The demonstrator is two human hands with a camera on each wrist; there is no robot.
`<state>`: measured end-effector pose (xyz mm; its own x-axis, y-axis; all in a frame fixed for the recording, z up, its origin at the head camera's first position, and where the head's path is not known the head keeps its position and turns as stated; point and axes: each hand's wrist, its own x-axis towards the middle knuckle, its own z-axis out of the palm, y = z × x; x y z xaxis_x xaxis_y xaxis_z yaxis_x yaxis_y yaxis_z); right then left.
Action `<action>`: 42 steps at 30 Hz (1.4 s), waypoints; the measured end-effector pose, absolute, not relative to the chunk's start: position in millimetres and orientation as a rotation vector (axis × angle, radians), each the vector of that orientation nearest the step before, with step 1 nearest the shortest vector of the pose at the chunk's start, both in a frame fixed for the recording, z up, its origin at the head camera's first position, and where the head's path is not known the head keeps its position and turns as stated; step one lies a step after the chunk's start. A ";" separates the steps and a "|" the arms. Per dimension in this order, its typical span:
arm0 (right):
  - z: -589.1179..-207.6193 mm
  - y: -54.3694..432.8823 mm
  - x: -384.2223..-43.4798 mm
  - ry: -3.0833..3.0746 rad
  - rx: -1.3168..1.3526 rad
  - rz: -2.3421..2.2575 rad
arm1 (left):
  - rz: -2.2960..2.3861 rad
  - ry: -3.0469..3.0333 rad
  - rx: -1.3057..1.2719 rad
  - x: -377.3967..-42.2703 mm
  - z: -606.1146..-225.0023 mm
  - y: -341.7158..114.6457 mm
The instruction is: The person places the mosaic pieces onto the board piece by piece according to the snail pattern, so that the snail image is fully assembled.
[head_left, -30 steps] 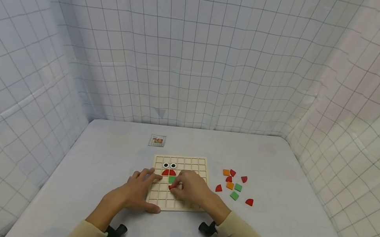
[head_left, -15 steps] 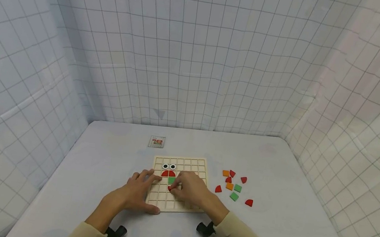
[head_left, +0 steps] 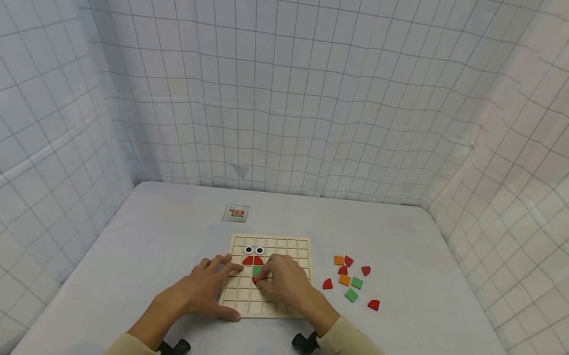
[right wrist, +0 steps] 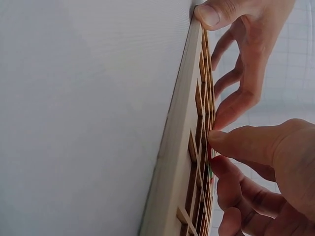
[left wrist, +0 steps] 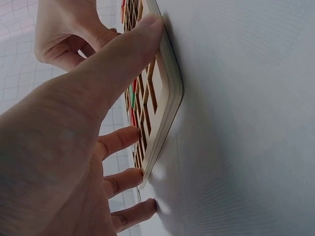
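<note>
The right hand (head_left: pixel 286 284) has its grip nearly closed, pinching a red piece (head_left: pixel 254 280) at the gridded board (head_left: pixel 243 295), just beside a green square (head_left: pixel 257 270). The left hand (head_left: pixel 205 292) is spread wide, touching the board's left side and near edge.

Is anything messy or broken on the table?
Nothing looks broken or spilled. Only the loose pieces on the table, right of the grid board, look messy: they're scattered and turned different ways, while the two eye pieces sit neatly side by side.
</note>
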<state>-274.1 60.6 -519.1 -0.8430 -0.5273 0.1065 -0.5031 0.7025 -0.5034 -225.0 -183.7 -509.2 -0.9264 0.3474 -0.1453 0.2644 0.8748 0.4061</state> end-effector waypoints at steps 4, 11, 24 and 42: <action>-518.5 60.8 -273.9 2.846 -0.852 -0.845 | 0.555 2.844 0.475 -225.8 -510.7 -185.1; -519.3 64.6 -273.9 2.835 -0.894 -0.841 | 0.566 2.830 0.472 -225.3 -509.2 -187.7; -518.2 88.2 -272.8 2.879 -0.891 -0.851 | 0.580 2.833 0.470 -223.6 -505.2 -185.3; -521.2 152.8 -286.7 3.013 -0.770 -0.914 | 0.593 2.840 0.464 -222.7 -513.9 -187.1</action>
